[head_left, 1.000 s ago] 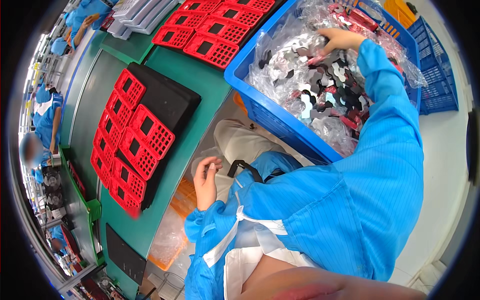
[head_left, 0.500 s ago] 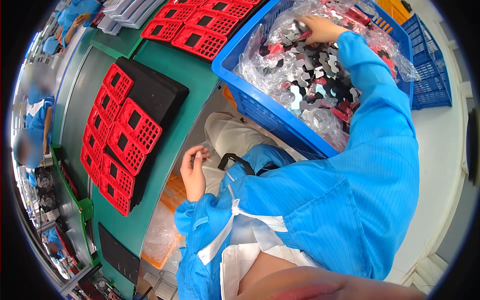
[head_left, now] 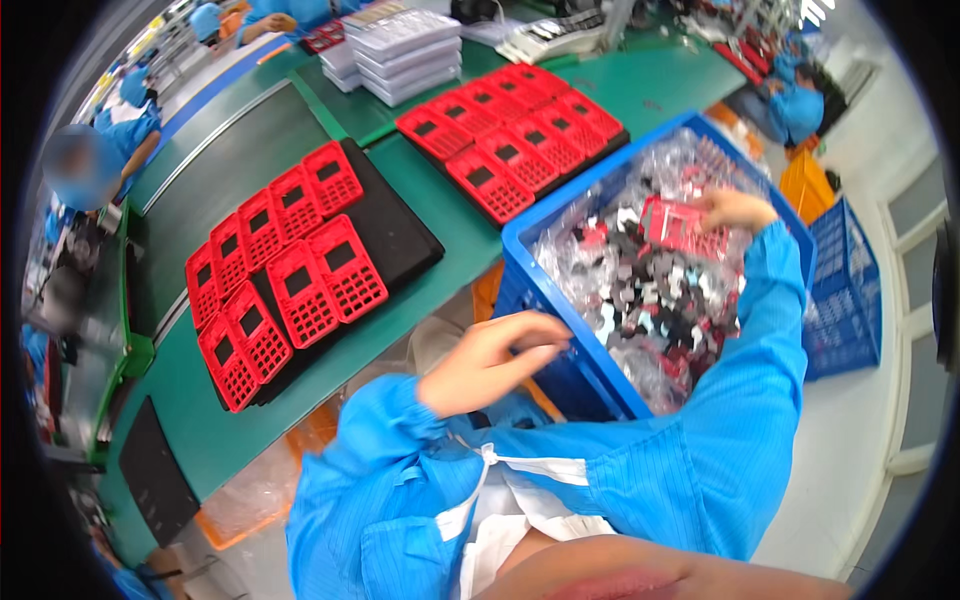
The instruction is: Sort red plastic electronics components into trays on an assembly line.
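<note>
one red casing [head_left: 672, 226] in the narrow right-hand grip [head_left: 737, 209]

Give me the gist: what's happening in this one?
A person's right hand holds a red keypad panel over a blue crate of small loose pieces and crumpled clear plastic. The left hand, which looks empty, is beside the crate's near side. On the green bench, red frames with windows and key holes lie in two groups, each on something black.
</note>
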### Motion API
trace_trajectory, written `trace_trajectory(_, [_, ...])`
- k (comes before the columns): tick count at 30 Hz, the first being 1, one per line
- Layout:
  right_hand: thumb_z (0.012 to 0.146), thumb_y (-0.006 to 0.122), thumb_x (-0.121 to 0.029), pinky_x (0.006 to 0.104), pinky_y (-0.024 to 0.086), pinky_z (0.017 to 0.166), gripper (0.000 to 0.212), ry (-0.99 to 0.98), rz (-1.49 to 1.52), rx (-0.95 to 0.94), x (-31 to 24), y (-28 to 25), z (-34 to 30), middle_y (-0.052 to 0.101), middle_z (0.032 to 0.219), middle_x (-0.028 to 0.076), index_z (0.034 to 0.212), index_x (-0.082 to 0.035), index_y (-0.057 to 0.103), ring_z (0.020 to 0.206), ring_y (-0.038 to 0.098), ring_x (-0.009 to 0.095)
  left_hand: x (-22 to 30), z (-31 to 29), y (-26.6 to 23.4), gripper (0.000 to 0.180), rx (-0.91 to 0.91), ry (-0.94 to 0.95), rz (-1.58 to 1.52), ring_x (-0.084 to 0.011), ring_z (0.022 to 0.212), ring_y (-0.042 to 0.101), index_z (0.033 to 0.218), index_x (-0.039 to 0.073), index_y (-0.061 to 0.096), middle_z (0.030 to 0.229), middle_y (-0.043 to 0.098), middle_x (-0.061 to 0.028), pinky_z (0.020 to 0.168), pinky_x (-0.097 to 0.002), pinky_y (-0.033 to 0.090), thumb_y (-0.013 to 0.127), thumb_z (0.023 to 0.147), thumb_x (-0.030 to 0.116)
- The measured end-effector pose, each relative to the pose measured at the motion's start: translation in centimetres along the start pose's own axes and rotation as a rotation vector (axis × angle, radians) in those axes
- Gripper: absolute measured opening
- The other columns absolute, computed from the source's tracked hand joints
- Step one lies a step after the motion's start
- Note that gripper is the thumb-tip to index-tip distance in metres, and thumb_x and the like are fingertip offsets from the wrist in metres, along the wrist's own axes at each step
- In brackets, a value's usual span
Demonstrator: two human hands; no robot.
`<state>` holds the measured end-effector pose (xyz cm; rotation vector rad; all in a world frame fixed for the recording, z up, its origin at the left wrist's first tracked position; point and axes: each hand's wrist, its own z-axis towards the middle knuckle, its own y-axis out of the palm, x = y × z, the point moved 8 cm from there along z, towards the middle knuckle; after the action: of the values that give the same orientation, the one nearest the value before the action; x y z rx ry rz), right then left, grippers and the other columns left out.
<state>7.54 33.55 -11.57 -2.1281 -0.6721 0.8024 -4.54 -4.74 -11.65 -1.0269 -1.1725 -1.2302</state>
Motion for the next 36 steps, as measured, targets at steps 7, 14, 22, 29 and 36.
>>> trace_trajectory(7, [0.088, 0.057, -0.021, 0.0262, 0.041, 0.092, 0.047, -0.417, 0.941, 0.023, -7.2, 5.3, -3.0, 0.056, 0.12, 0.007, 0.127, 0.001, 0.046, 0.106, 0.053, 0.012, -3.6, 14.3, 0.8, 0.067, 0.484, 0.061, -0.012, -0.0249, 0.111, 0.048, 0.129, 0.005, 0.034, 0.123, 0.048, -0.0121, 0.096, -0.0355, 0.038, 0.071, 0.077, 0.026])
trace_trajectory(14, [0.095, 0.043, -0.031, 0.0309, 0.042, 0.057, 0.037, -0.204, 0.206, 0.656, -7.6, 4.7, -5.1, 0.057, 0.063, 0.004, 0.078, -0.002, 0.06, 0.061, 0.053, 0.015, -6.8, 17.0, 3.1, 0.027, 0.268, -0.12, -0.538, -0.0176, 0.084, 0.063, 0.111, 0.001, 0.054, 0.099, 0.063, -0.0078, 0.075, -0.033, 0.052, 0.052, 0.092, 0.019])
trace_trajectory(22, [0.087, 0.061, -0.027, 0.0235, 0.042, 0.079, 0.037, -0.595, 1.066, 0.564, -9.9, 5.1, -5.7, 0.06, 0.106, 0.005, 0.115, -0.004, 0.053, 0.092, 0.055, 0.011, -6.1, 17.2, 5.1, 0.032, 0.053, -0.077, -0.281, -0.0169, 0.081, 0.062, 0.108, -0.002, 0.054, 0.092, 0.063, -0.0098, 0.072, -0.0303, 0.049, 0.057, 0.089, 0.023])
trace_trajectory(29, [0.085, 0.063, -0.02, 0.0254, 0.049, 0.074, 0.027, -0.438, 1.199, 0.545, -8.9, 5.3, -5.5, 0.064, 0.095, 0.007, 0.106, -0.002, 0.058, 0.082, 0.061, 0.012, -5.6, 15.7, 5.8, 0.048, -0.038, -0.094, 0.142, -0.0199, 0.092, 0.061, 0.117, 0.001, 0.048, 0.103, 0.062, -0.0108, 0.079, -0.0322, 0.048, 0.068, 0.08, 0.024])
trace_trajectory(36, [0.09, 0.056, -0.027, 0.0258, 0.052, 0.065, 0.029, -0.146, 1.488, 0.733, -7.4, 3.0, -3.9, 0.065, 0.093, 0.004, 0.108, -0.005, 0.057, 0.075, 0.063, 0.014, -6.7, 15.2, 5.2, 0.037, -0.036, -0.029, 0.198, -0.0361, 0.088, 0.061, 0.106, -0.005, 0.054, 0.089, 0.063, -0.0237, 0.076, -0.0416, 0.047, 0.06, 0.075, 0.015])
